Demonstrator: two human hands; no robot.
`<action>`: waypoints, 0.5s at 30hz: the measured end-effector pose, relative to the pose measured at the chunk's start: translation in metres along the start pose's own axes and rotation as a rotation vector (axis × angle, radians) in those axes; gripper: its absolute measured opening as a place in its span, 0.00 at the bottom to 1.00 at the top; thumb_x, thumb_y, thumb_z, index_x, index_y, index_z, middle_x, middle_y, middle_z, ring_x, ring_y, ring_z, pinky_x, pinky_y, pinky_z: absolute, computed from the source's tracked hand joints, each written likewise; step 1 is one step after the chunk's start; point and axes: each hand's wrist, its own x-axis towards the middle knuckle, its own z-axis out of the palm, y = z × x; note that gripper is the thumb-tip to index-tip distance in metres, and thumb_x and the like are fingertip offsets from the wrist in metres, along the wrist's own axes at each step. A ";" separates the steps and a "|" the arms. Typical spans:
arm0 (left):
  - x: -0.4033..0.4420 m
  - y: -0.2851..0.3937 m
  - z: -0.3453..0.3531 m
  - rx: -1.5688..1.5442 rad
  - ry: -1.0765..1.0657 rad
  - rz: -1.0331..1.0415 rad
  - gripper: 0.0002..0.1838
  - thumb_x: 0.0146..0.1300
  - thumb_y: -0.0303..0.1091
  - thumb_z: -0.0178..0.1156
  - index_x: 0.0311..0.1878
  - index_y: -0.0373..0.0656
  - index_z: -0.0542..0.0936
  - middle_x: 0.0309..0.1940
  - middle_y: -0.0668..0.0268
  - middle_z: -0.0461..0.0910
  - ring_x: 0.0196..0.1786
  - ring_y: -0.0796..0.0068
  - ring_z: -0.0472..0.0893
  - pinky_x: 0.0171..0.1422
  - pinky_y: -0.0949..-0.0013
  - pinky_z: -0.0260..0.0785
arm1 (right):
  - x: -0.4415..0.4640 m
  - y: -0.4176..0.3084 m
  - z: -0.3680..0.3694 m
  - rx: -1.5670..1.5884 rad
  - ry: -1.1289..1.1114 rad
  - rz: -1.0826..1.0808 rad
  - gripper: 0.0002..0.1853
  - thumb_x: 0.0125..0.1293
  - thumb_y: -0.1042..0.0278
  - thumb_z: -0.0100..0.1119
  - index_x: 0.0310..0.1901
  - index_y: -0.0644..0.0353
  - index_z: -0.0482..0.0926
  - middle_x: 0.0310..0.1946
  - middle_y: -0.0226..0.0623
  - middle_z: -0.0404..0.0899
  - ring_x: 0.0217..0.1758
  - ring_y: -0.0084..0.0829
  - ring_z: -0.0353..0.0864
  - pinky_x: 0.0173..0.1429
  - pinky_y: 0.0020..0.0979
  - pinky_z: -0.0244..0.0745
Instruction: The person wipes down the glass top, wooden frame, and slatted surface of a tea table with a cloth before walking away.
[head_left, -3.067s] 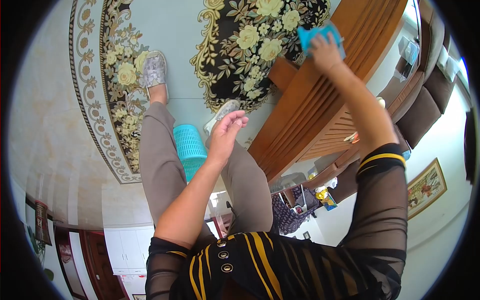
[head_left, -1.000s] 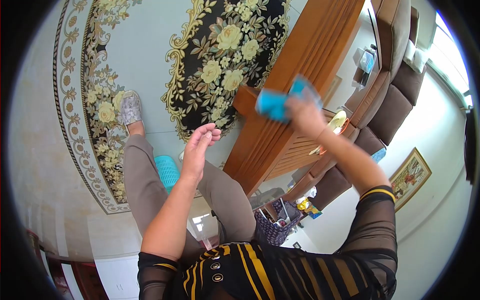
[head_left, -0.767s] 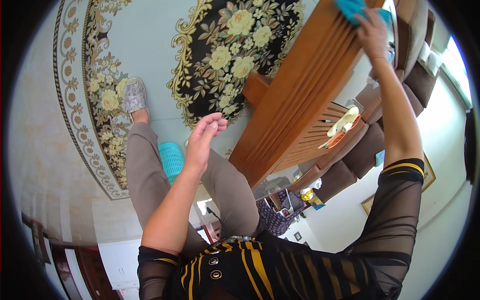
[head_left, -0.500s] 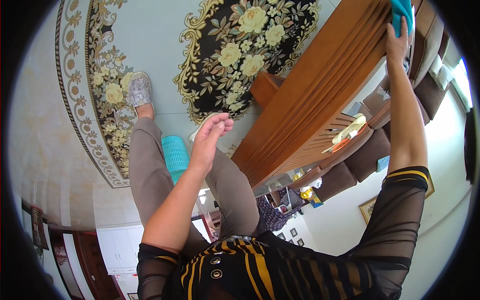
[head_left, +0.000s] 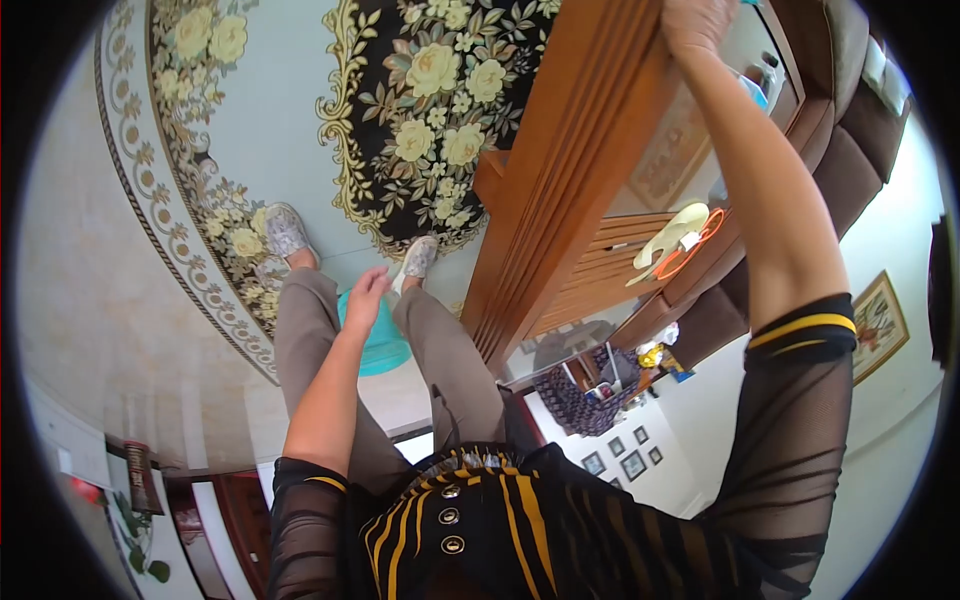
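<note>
My right hand (head_left: 698, 24) is at the top edge of the view, on the brown wooden coffee table (head_left: 560, 150). Its fingers are mostly cut off by the frame. Only a sliver of the teal cloth (head_left: 748, 3) shows beside it. My left hand (head_left: 364, 297) hangs in front of my legs with nothing in it, fingers loosely extended. Behind that hand, a teal plastic basket (head_left: 385, 348) stands on the floor between my legs.
On the table lie a pale yellow fan-like object (head_left: 668, 240) and an orange cord (head_left: 704, 246). Brown sofas (head_left: 850, 205) line the far side. A black floral rug pattern (head_left: 430, 110) covers the floor to the left of the table. Framed pictures (head_left: 633, 464) hang on the wall.
My view has shifted, and more of the tabletop shows. My right hand and the cloth have moved to the top edge, mostly out of frame. My left hand has lowered towards the basket.
</note>
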 end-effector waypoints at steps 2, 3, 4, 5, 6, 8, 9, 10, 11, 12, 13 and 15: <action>-0.017 -0.010 -0.019 0.198 0.040 0.019 0.16 0.69 0.34 0.51 0.56 0.37 0.74 0.45 0.65 0.80 0.49 0.78 0.77 0.55 0.73 0.67 | 0.002 -0.006 -0.005 0.003 -0.078 0.123 0.30 0.59 0.71 0.54 0.66 0.47 0.65 0.65 0.47 0.60 0.70 0.52 0.55 0.74 0.45 0.49; -0.032 -0.009 -0.027 0.376 0.077 0.029 0.16 0.68 0.33 0.52 0.55 0.37 0.75 0.44 0.65 0.80 0.49 0.79 0.77 0.55 0.73 0.67 | 0.001 -0.008 -0.005 0.010 -0.075 0.140 0.30 0.59 0.71 0.54 0.66 0.47 0.65 0.65 0.47 0.60 0.70 0.52 0.55 0.74 0.45 0.49; -0.049 0.002 -0.033 0.393 0.086 0.027 0.16 0.68 0.33 0.52 0.55 0.37 0.75 0.44 0.65 0.80 0.49 0.79 0.77 0.55 0.73 0.67 | -0.001 -0.009 -0.005 -0.021 -0.059 0.125 0.30 0.59 0.70 0.55 0.65 0.47 0.65 0.65 0.48 0.60 0.70 0.53 0.55 0.74 0.46 0.49; -0.061 0.015 -0.039 0.359 0.064 0.040 0.16 0.68 0.33 0.53 0.55 0.37 0.75 0.44 0.65 0.80 0.48 0.78 0.77 0.55 0.73 0.68 | 0.001 -0.008 -0.003 -0.055 -0.036 0.112 0.29 0.59 0.70 0.55 0.65 0.46 0.66 0.65 0.49 0.59 0.70 0.53 0.55 0.74 0.47 0.49; -0.070 0.031 -0.043 0.327 0.037 0.055 0.15 0.67 0.32 0.53 0.54 0.36 0.75 0.44 0.65 0.80 0.48 0.78 0.77 0.55 0.73 0.68 | 0.003 -0.013 -0.009 0.003 -0.060 0.149 0.29 0.59 0.69 0.55 0.64 0.45 0.67 0.66 0.49 0.58 0.70 0.54 0.54 0.73 0.49 0.48; -0.091 0.060 -0.053 0.420 0.067 0.055 0.15 0.67 0.32 0.53 0.53 0.37 0.75 0.43 0.63 0.80 0.47 0.76 0.78 0.54 0.72 0.68 | 0.005 -0.019 -0.016 -0.033 -0.094 0.184 0.29 0.57 0.70 0.56 0.63 0.45 0.68 0.66 0.48 0.57 0.71 0.52 0.53 0.73 0.49 0.48; -0.097 0.077 -0.057 0.485 0.104 0.059 0.14 0.66 0.32 0.53 0.53 0.37 0.76 0.43 0.62 0.81 0.47 0.74 0.79 0.54 0.71 0.69 | 0.005 -0.020 -0.019 -0.024 -0.094 0.191 0.29 0.57 0.71 0.56 0.63 0.45 0.68 0.67 0.47 0.57 0.71 0.51 0.53 0.73 0.49 0.48; -0.097 0.093 -0.059 0.544 0.148 0.069 0.14 0.66 0.32 0.53 0.52 0.37 0.77 0.43 0.60 0.81 0.46 0.72 0.80 0.53 0.70 0.70 | 0.007 -0.019 -0.020 -0.011 -0.089 0.193 0.29 0.57 0.72 0.56 0.63 0.44 0.68 0.67 0.47 0.57 0.72 0.50 0.53 0.73 0.49 0.49; -0.100 0.107 -0.061 0.562 0.155 0.078 0.14 0.66 0.32 0.53 0.52 0.37 0.77 0.43 0.60 0.81 0.46 0.72 0.80 0.53 0.70 0.70 | 0.007 -0.019 -0.020 0.028 -0.084 0.208 0.29 0.56 0.72 0.56 0.62 0.44 0.68 0.67 0.47 0.57 0.72 0.50 0.53 0.73 0.49 0.49; -0.103 0.120 -0.062 0.587 0.162 0.069 0.14 0.66 0.32 0.53 0.52 0.37 0.77 0.43 0.60 0.81 0.46 0.72 0.80 0.53 0.70 0.70 | 0.007 -0.019 -0.020 0.071 -0.079 0.220 0.29 0.56 0.72 0.56 0.62 0.44 0.69 0.67 0.46 0.56 0.72 0.50 0.53 0.73 0.49 0.49; -0.102 0.136 -0.060 0.609 0.172 0.065 0.14 0.66 0.33 0.53 0.52 0.38 0.77 0.43 0.60 0.81 0.46 0.72 0.80 0.53 0.70 0.70 | 0.010 -0.020 -0.027 0.085 -0.109 0.208 0.28 0.58 0.73 0.54 0.63 0.48 0.68 0.67 0.49 0.57 0.72 0.51 0.53 0.73 0.48 0.50; -0.101 0.165 -0.045 0.594 0.202 0.095 0.14 0.66 0.33 0.53 0.52 0.38 0.77 0.43 0.59 0.81 0.46 0.71 0.80 0.53 0.70 0.70 | 0.012 -0.015 -0.027 0.106 -0.109 0.226 0.27 0.58 0.67 0.58 0.61 0.39 0.72 0.68 0.42 0.58 0.71 0.47 0.56 0.71 0.51 0.50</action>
